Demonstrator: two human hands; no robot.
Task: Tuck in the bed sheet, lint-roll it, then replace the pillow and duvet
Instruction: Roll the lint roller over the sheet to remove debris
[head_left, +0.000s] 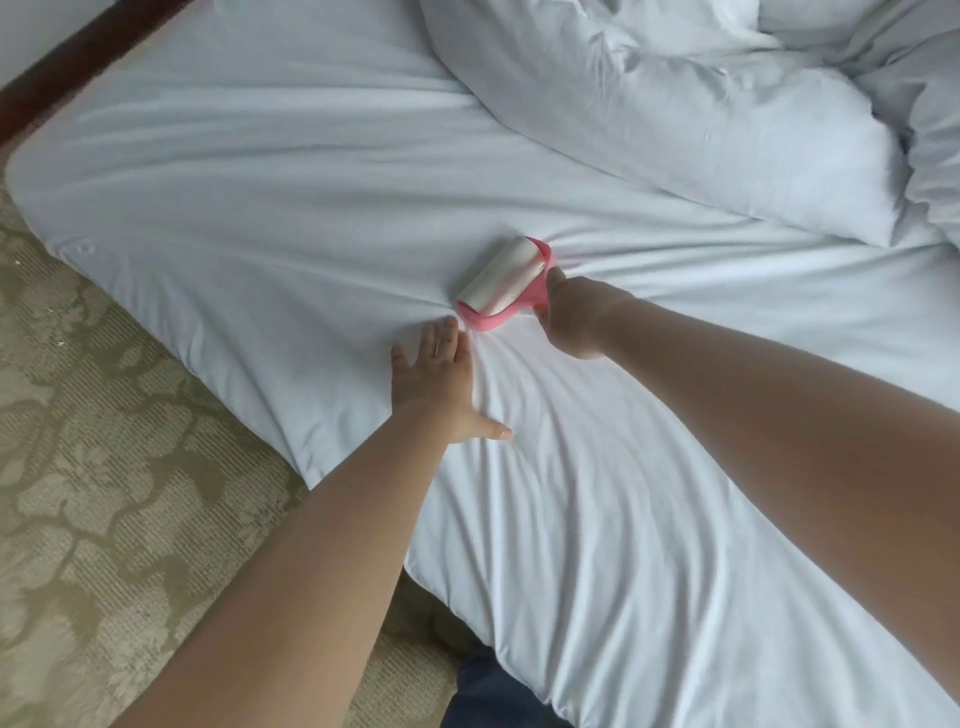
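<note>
- Pressing flat on the white bed sheet (260, 208), the left hand (441, 379) lies palm down with its fingers straight and spread and the thumb stretched out to the side; it holds nothing.
- The left fingertips (449, 332) sit just beside the near end of the pink lint roller (501, 283), close to it, though contact between them cannot be made out.
- The right hand (569, 317) grips the lint roller by its pink handle, fingers curled round it; the handle itself is mostly hidden under the hand.
- The roller's white sticky drum lies on the sheet near the middle of the mattress, its axis running diagonally from the lower left to the upper right, with the pink frame showing at both ends.
- Creases in the sheet fan out from the spot where the roller and the two hands meet.
- The sheet is drawn over the rounded mattress corner at the left and covers the side of the mattress.
- A crumpled white duvet (649, 104) is heaped at the upper right of the bed, well apart from the roller; whether a pillow lies among its folds cannot be told.
- A patterned beige carpet (104, 467) runs along the bed at the left, and a dark wooden skirting board (78, 57) shows at the top left.
- A patch of dark blue cloth (488, 691) shows at the bottom edge.
</note>
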